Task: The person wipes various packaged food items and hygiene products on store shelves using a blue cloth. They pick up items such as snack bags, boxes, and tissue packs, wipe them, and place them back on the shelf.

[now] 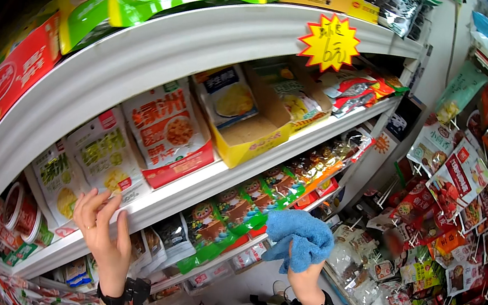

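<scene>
My left hand [104, 226] is raised with spread fingers at the edge of a white metal shelf [182, 186]. Its fingertips overlap the lower part of a white and green food pouch [105, 148]; whether they touch it, I cannot tell. A crumpled blue cloth [299, 239] is gripped in my right hand [303, 275], in front of the lower shelf by a row of green-edged snack packets [235, 212]. The cloth hides most of the fingers. A black strap with a small device sits on each wrist.
A red and white packet [167, 127] and a partly filled yellow carton [249, 146] stand on the middle shelf. Above hangs a yellow star-shaped price sign [330, 42]. Hooks at right hold many hanging packets [458, 177]. Plastic tubs [22, 214] sit at lower left.
</scene>
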Demonstrator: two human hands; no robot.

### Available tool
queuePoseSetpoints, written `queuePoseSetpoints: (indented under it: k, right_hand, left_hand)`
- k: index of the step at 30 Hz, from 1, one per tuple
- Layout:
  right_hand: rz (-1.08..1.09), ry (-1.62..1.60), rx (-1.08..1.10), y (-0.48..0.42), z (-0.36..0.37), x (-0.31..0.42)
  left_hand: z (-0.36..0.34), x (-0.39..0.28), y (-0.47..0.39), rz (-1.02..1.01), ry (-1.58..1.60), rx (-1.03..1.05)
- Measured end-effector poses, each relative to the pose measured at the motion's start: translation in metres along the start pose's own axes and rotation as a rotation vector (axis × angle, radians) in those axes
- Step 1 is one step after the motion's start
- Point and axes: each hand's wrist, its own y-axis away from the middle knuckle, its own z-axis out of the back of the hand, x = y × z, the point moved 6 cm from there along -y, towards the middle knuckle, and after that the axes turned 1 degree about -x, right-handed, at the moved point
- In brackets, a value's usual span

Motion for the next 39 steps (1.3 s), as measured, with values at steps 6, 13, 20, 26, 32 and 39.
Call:
queuePoseSetpoints:
  k: [6,13,20,26,32,39]
  right_hand:
    - [-0.042,0.012,-0.045,-0.006,0.033,0.0]
    - [0.13,0.138,-0.101,-0.041,0.098,0.016]
    - [-0.067,0.12,-0.019,-0.075,0.187,0.005]
    - [-0.106,-0.015,0.062,-0.111,0.223,-0.008]
    - [-0.116,0.087,0.064,-0.135,0.262,-0.007]
    - [-0.083,0.194,-0.108,-0.122,0.307,-0.027]
  left_hand:
    - [-0.021,-0.056,-0.024,-0.128,0.119,0.033]
    - [-0.087,-0.135,-0.065,-0.225,0.109,0.061]
    - [-0.118,-0.164,-0.082,-0.179,-0.067,0.054]
    - [-0.11,-0.182,-0.084,-0.038,-0.288,0.087]
    - [-0.154,-0.294,-0.137,-0.159,0.022,0.066]
    - [-0.278,-0.331,-0.204,-0.213,-0.08,0.287]
